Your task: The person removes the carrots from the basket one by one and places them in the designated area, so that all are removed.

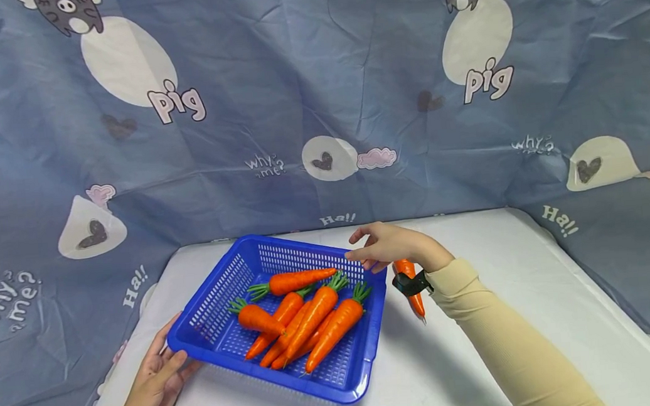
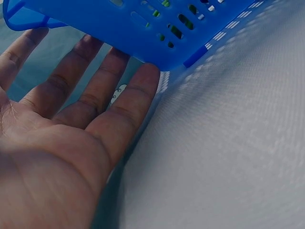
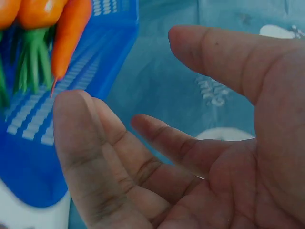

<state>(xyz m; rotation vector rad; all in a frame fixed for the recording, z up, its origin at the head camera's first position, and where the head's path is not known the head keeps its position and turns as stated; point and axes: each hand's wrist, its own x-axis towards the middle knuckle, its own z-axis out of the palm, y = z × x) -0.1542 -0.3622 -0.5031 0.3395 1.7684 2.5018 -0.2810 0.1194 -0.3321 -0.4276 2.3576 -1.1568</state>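
Observation:
A blue plastic basket (image 1: pixel 293 390) with slotted walls holds several orange carrots (image 1: pixel 339 328) with green tops. My left hand (image 1: pixel 155 381) is at its near left corner; in the left wrist view the fairly straight fingers (image 2: pixel 126 112) touch the basket's outside under the rim. My right hand (image 1: pixel 383 247) hovers by the basket's far right corner, fingers loosely bent and thumb apart, with nothing between them in the right wrist view. Another carrot (image 1: pixel 417 305) lies on the white surface right of the basket, partly hidden by the right wrist and its black band.
The white tabletop (image 1: pixel 535 301) stretches to the right and in front of the basket. A blue-grey cloth (image 1: pixel 273 106) with printed pigs, hearts and words hangs behind the table and along both sides.

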